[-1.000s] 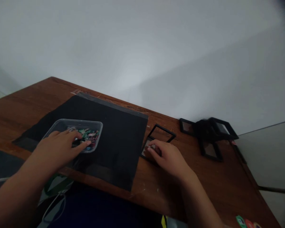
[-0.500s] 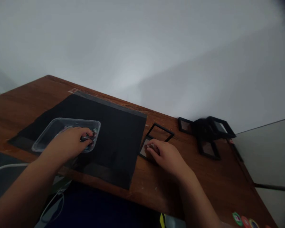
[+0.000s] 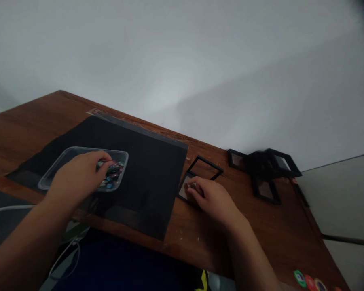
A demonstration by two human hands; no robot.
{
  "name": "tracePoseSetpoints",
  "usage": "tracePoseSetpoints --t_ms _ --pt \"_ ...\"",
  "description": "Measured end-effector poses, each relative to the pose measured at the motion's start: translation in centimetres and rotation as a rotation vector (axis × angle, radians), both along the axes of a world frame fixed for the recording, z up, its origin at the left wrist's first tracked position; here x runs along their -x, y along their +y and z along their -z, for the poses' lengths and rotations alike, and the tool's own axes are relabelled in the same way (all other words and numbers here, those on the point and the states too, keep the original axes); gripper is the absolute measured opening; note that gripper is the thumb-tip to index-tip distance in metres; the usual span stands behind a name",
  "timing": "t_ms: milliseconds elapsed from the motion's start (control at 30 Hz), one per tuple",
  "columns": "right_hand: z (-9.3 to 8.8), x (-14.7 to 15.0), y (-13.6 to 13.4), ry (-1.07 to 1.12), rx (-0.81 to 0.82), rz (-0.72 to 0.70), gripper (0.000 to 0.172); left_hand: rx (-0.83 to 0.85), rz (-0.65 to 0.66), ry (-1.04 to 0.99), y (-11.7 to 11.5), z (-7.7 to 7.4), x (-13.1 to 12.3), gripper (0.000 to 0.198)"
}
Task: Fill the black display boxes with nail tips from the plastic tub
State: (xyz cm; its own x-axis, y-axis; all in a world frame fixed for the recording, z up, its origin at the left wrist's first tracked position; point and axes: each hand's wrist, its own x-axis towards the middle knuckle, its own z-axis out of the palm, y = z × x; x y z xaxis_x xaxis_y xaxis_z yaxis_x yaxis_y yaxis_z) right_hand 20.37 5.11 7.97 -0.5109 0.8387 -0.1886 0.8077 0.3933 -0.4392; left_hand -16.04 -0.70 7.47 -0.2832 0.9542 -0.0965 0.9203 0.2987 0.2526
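Observation:
My left hand [image 3: 79,174] reaches into a clear plastic tub [image 3: 52,169], thumb and fingers drawn together. Under its fingertips lie several small shiny coloured pieces [image 3: 113,178], too small to identify. Whatever that hand pinches is hidden by the fingers. Over a small open black-framed case [image 3: 185,190], my right hand [image 3: 214,198] is closed in a pinch. A tiny pale piece [image 3: 189,185] shows at its fingertips, its kind unclear. The lid frame [image 3: 210,163] of the case stands open behind the hand.
The tub sits on a black sheet [image 3: 148,182] taped to the wooden table [image 3: 36,117]. More black-framed cases [image 3: 265,188] lie piled at the right by the wall. Several round coloured pieces [image 3: 310,282] lie at the lower right. A white cable [image 3: 79,254] hangs below the front edge.
My left hand has shifted slightly within the tub, its fingers moving back to the left and uncovering more coloured pieces. The right hand has stayed nearly still over the case.

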Motion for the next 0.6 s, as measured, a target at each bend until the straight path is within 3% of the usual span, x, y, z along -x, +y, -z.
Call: tracePoseSetpoints --t_ms 200,333,433,533,600 --pt "-0.33 0.17 -0.09 0.000 0.015 -0.001 0.018 -0.082 0.028 0.244 -0.55 0.12 -0.04 0.042" --pt "-0.15 0.14 -0.03 -0.017 0.011 0.003 0.018 -0.133 0.170 0.247 -0.73 0.24 -0.36 0.038" --pt "0.12 0.06 0.07 -0.030 -0.002 0.008 0.019 0.033 0.208 0.170 -0.50 0.27 -0.21 0.038" --pt "0.24 0.01 0.12 -0.033 0.002 0.004 0.018 0.212 0.109 0.057 -0.21 0.50 0.15 0.047" --pt "0.21 0.01 0.14 -0.029 0.011 0.000 0.018 0.233 0.061 0.021 -0.07 0.63 0.26 0.048"
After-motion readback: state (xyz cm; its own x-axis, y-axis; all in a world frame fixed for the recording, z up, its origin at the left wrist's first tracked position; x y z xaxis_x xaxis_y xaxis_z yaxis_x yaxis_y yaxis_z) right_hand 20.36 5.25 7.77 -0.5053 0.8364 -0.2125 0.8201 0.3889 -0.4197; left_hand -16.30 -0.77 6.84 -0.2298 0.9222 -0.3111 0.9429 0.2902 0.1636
